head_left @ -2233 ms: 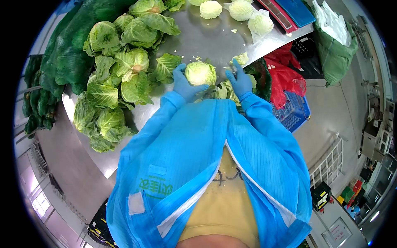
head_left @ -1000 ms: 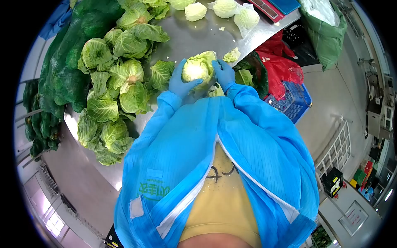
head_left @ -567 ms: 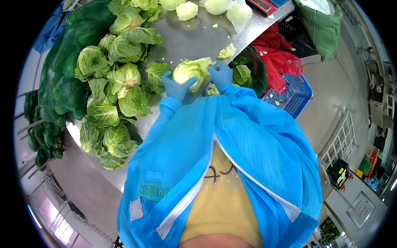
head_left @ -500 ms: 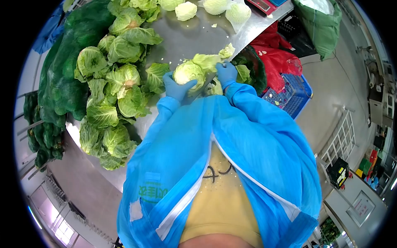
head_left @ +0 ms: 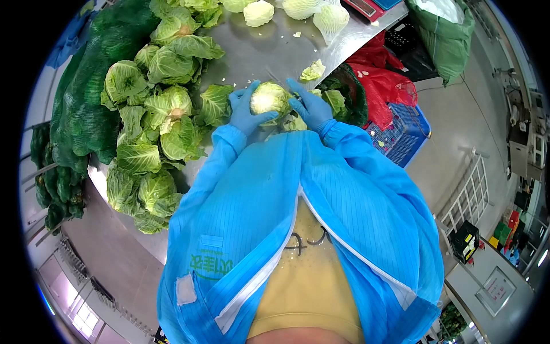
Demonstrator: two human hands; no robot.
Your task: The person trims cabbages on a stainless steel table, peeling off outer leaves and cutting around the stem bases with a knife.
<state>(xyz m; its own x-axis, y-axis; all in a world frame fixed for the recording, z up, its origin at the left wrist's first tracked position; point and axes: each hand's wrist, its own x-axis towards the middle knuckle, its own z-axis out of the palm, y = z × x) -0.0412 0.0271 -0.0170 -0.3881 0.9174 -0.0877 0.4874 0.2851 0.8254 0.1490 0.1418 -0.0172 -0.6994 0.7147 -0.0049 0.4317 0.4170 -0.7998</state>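
Note:
A trimmed green cabbage (head_left: 269,100) sits low over the metal table in front of me, its pale cut base facing left and up. My left hand (head_left: 245,111), in a blue glove, cups its left side with the thumb along the lower edge. On the other side is my right hand (head_left: 312,108), also gloved, fingers spread and tips beside the cabbage; whether they touch it I cannot tell. A loose leaf piece (head_left: 313,70) lies beyond that hand. Below the cabbage, another pale leaf piece (head_left: 294,123) is partly hidden.
Untrimmed cabbages (head_left: 172,103) are heaped at left beside green mesh sacks (head_left: 94,92). A bare cabbage (head_left: 258,14) and net-wrapped ones (head_left: 330,23) lie at the far side. Right of the metal table (head_left: 269,51) are red bags (head_left: 381,80), a blue crate (head_left: 409,135) and a green sack (head_left: 444,34).
The outer leaf stretched between the cabbage and my right hand no longer shows there. My right hand has opened its fingers toward the cabbage, which has turned and shifted slightly right.

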